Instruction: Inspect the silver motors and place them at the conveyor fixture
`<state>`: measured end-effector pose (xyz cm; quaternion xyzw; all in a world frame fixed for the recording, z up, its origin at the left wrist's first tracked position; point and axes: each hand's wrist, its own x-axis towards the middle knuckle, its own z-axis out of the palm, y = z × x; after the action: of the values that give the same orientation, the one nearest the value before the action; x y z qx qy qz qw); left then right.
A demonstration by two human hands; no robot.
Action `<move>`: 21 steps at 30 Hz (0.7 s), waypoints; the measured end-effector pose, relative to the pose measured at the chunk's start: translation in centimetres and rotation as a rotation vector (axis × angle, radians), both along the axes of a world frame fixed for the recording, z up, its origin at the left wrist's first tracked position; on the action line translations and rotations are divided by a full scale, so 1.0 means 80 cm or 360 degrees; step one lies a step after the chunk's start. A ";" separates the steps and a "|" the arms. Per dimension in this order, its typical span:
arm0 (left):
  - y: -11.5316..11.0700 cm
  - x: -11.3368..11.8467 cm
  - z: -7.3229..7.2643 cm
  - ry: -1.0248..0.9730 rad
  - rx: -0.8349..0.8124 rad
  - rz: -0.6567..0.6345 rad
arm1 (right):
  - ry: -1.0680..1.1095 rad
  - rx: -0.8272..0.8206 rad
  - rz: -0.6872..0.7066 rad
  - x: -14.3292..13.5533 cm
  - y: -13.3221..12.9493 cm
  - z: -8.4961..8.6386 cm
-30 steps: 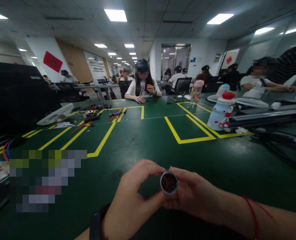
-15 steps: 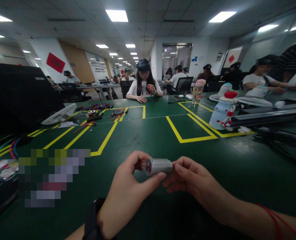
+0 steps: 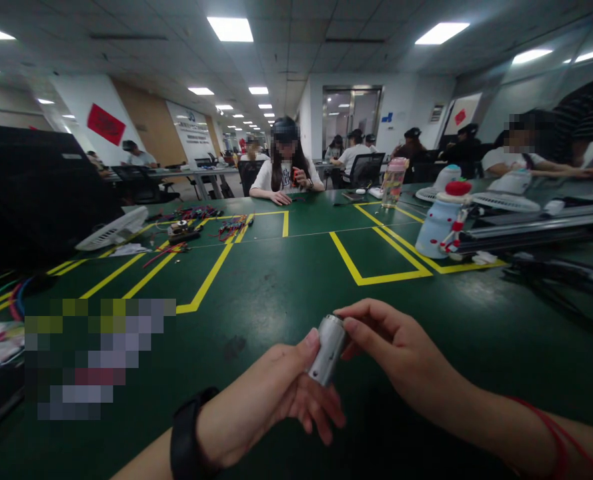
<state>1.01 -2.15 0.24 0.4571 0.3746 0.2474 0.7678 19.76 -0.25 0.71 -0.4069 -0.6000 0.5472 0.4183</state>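
A short silver metal cylinder (image 3: pixel 327 351) with small holes near its lower end is held above the green table, tilted with its top leaning right. My left hand (image 3: pixel 279 385) grips it from the left, thumb along its side, the other fingers behind and below. At the upper end, the thumb and bent fingers of my right hand (image 3: pixel 393 341) close on the rim from the right. Some of the right fingertips are hidden behind the cylinder. The inside of the cylinder does not show from this side.
Yellow tape lines (image 3: pixel 395 277) mark the green table (image 3: pixel 256 287). Bundled wires (image 3: pixel 233 228) and a white fan (image 3: pixel 113 229) lie to the left. A blue bottle (image 3: pixel 432 230), a pink-lidded bottle (image 3: pixel 394 183) and metal rails (image 3: pixel 526 227) stand right. A person (image 3: pixel 286 170) sits opposite.
The cylinder has swung from lying level to steeply tilted, its open end with red parts turned away. My left hand has rolled under it, and my right fingers have moved up to its top end.
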 end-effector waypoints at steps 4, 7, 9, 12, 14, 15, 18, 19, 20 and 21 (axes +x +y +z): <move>-0.005 0.005 -0.001 0.0003 0.0052 -0.0113 | 0.0163 -0.0194 0.0109 -0.001 -0.003 0.001; -0.001 0.002 -0.001 0.0321 0.0570 -0.0088 | 0.0139 -0.0100 0.0233 0.002 -0.006 -0.003; 0.006 -0.002 -0.004 0.0607 0.1027 -0.0003 | 0.0037 0.0078 0.0231 0.004 -0.003 -0.009; 0.017 -0.009 -0.011 0.0900 0.1457 0.0146 | -0.0081 0.0368 0.0122 0.003 0.007 -0.026; 0.022 -0.011 -0.014 0.0984 0.1515 0.0279 | -0.0117 0.0458 0.0108 0.001 0.015 -0.039; 0.024 -0.012 -0.014 0.0999 0.1515 0.0354 | -0.0131 0.0472 0.0113 0.000 0.019 -0.045; 0.026 -0.011 -0.009 0.0989 0.1579 0.0462 | -0.0177 0.0456 0.0143 -0.003 0.024 -0.058; 0.026 -0.009 -0.007 0.0977 0.1624 0.0462 | -0.0187 0.0435 0.0157 -0.004 0.025 -0.060; 0.025 -0.007 -0.005 0.0967 0.1663 0.0453 | -0.0189 0.0405 0.0167 -0.005 0.024 -0.062; 0.025 -0.005 -0.004 0.0961 0.1689 0.0450 | -0.0182 0.0375 0.0166 -0.006 0.023 -0.063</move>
<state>0.65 -0.17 -0.05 0.7718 0.4581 0.3588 0.2563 19.31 1.62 -4.33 -0.3539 -0.7033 0.4697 0.3993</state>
